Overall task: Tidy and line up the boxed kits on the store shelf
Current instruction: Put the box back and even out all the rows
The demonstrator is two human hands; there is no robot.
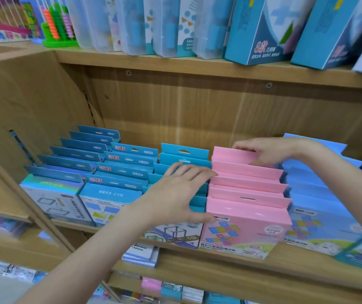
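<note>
Several rows of boxed kits stand front to back on the middle wooden shelf (280, 257). A row of pink kits (248, 187) sits right of centre, with a teal row (182, 156) on its left and a light-blue row (315, 189) on its right. My left hand (175, 191) lies flat with straight fingers over the teal row, its fingertips touching the left side of the pink row. My right hand (269, 150) grips the top edge of the rearmost pink kit, fingers curled over it. Two more blue rows (118, 172) stand further left.
The upper shelf (197, 66) holds clear plastic cases (169, 25), tall blue boxes (261, 29) and a green abacus (59, 25). A wooden side panel (28, 102) bounds the shelf at left. Lower shelves hold more small boxes (140, 255).
</note>
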